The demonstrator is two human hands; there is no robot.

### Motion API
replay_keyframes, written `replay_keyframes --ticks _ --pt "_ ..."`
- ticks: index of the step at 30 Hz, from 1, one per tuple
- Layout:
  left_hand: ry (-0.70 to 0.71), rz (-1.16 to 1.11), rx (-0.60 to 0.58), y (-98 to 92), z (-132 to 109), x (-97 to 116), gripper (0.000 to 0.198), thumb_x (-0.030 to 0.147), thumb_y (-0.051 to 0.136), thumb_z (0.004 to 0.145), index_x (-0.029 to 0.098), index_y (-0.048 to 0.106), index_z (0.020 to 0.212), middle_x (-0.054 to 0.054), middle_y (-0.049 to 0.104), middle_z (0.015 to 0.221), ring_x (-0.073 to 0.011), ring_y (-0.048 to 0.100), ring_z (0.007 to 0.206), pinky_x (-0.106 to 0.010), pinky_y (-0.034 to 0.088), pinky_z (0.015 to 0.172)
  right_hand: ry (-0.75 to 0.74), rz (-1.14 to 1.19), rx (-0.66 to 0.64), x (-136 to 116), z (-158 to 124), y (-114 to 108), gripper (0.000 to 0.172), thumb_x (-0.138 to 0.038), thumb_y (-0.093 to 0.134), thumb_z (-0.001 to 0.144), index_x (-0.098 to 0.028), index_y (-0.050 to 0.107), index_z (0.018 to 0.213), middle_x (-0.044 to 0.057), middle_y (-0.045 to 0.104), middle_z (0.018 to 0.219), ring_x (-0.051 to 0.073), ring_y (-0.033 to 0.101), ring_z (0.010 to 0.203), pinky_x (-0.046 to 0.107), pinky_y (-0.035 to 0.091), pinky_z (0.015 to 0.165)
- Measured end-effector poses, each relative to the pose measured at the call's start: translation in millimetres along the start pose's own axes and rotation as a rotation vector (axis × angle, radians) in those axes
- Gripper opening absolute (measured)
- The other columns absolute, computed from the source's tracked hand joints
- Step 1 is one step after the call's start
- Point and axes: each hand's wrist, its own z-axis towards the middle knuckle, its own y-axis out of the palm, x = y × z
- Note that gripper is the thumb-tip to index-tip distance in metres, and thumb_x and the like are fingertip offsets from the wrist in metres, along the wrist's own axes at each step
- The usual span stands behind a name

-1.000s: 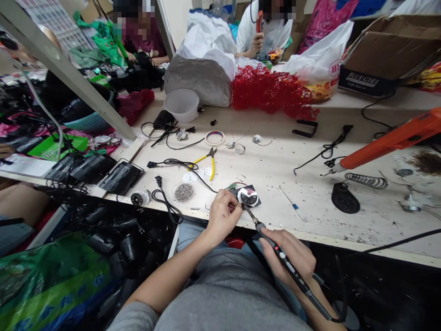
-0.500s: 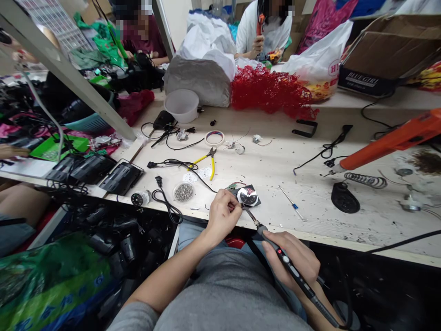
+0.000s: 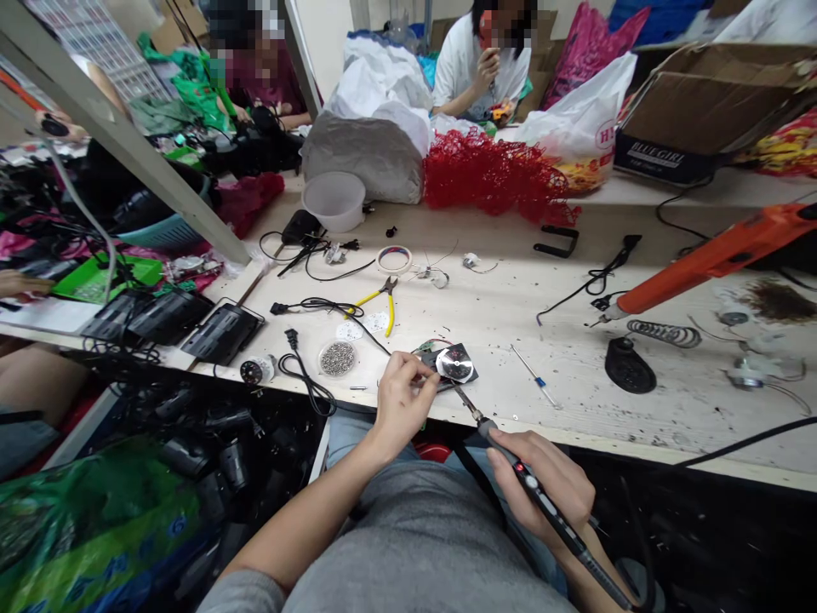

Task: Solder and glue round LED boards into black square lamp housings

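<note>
Two hands of mine are at work near the lower middle of the frame. With thumb and fingertips pressed together, my left hand [image 3: 405,396] meets the left edge of a black unit with a round silver-and-black dial [image 3: 455,363], which sits on the counter [image 3: 472,315] just below the frame's center; whether I pinch the unit or something thin beside it, I cannot tell. My right hand [image 3: 552,477], lower right of center, is wrapped around a soldering iron [image 3: 531,483], its tip at the dial's lower edge; contact is too small to make out. Left of my left hand lie a dish of small screws [image 3: 338,358] and yellow-handled cutters [image 3: 391,317]; a thin blue-banded rod [image 3: 534,376] lies to the dial's right.
</note>
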Motion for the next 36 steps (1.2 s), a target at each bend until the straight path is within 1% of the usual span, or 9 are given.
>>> replay_keyframes --ticks 4,8,11,13,16,19,24,31,36 --pt "0.076 0.080 -0.046 -10.7 -3.4 2.0 0.013 0.026 0.066 0.091 0.021 0.069 0.081 -0.002 0.068 0.078 -0.0171 0.063 0.077 -0.030 0.050 0.071 0.011 -0.017 -0.003 -0.8 -0.3 -3.4 0.027 -0.002 0.066 0.086 -0.018 0.069 0.108 0.005 0.074 0.080 0.016 0.070 0.065 0.027 0.060 0.059" --pt "0.140 0.130 -0.110 -15.0 -9.2 -1.6 0.011 0.022 0.062 0.093 0.023 0.073 0.090 -0.003 0.072 0.083 -0.0188 0.065 0.081 -0.031 0.050 0.073 0.016 -0.003 0.033 0.9 -5.0 -1.0 0.026 -0.002 0.066 0.086 -0.017 0.070 0.107 0.005 0.074 0.080 0.016 0.069 0.065 0.027 0.059 0.059" --pt "0.133 0.120 -0.109 -16.5 -12.0 -2.9 0.014 0.019 0.060 0.094 0.022 0.072 0.095 -0.004 0.073 0.087 -0.0182 0.067 0.083 -0.030 0.052 0.074 0.015 0.010 0.064 2.0 -7.4 0.5 0.024 -0.002 0.065 0.086 -0.015 0.070 0.106 0.005 0.073 0.079 0.016 0.069 0.065 0.027 0.059 0.058" --pt "0.118 0.115 -0.091 -17.0 -12.1 -1.3 0.011 0.018 0.060 0.094 0.021 0.071 0.093 -0.003 0.073 0.086 -0.0171 0.068 0.080 -0.029 0.052 0.073 0.018 0.010 0.042 1.5 -6.7 -0.2 0.025 -0.001 0.066 0.086 -0.016 0.070 0.106 0.005 0.072 0.078 0.016 0.069 0.066 0.027 0.059 0.058" --pt "0.154 0.150 -0.065 -15.7 -10.3 3.0 0.009 0.018 0.061 0.093 0.020 0.067 0.088 -0.002 0.071 0.082 -0.0172 0.066 0.078 -0.030 0.050 0.072 0.018 -0.001 0.011 -0.1 -3.9 -2.1 0.027 -0.001 0.066 0.086 -0.016 0.069 0.107 0.005 0.072 0.078 0.016 0.070 0.067 0.027 0.060 0.059" --pt "0.258 0.161 -0.056 -11.6 -8.5 5.0 0.009 0.017 0.059 0.093 0.020 0.065 0.088 -0.004 0.068 0.085 -0.0187 0.064 0.083 -0.032 0.050 0.074 0.013 0.000 0.025 -0.5 -2.6 -2.8 0.025 -0.002 0.065 0.087 -0.017 0.069 0.107 0.005 0.072 0.077 0.016 0.069 0.065 0.027 0.059 0.057" --pt "0.430 0.103 -0.141 -5.6 -8.0 0.1 0.016 0.012 0.050 0.096 0.022 0.062 0.093 -0.005 0.072 0.093 -0.0194 0.064 0.089 -0.035 0.051 0.080 0.031 0.008 0.000 1.7 -5.3 -4.4 0.028 0.000 0.066 0.086 -0.017 0.069 0.108 0.005 0.073 0.079 0.016 0.070 0.066 0.028 0.060 0.059" --pt "0.388 0.187 -0.139 -3.6 -7.0 -1.2 0.011 0.019 0.054 0.095 0.022 0.062 0.088 -0.004 0.072 0.085 -0.0202 0.062 0.082 -0.037 0.047 0.077 0.045 0.006 -0.022 6.2 -10.3 -7.2 0.036 0.001 0.067 0.083 -0.017 0.069 0.115 0.006 0.074 0.083 0.017 0.071 0.070 0.028 0.060 0.063" --pt "0.513 0.142 -0.204 -4.8 -8.4 -0.7 0.016 0.012 0.050 0.095 0.022 0.063 0.095 -0.005 0.075 0.094 -0.0187 0.064 0.086 -0.036 0.049 0.078 0.039 0.010 -0.008 8.7 -12.0 -8.5 0.034 0.002 0.068 0.082 -0.015 0.070 0.111 0.007 0.075 0.084 0.017 0.071 0.069 0.028 0.060 0.063"
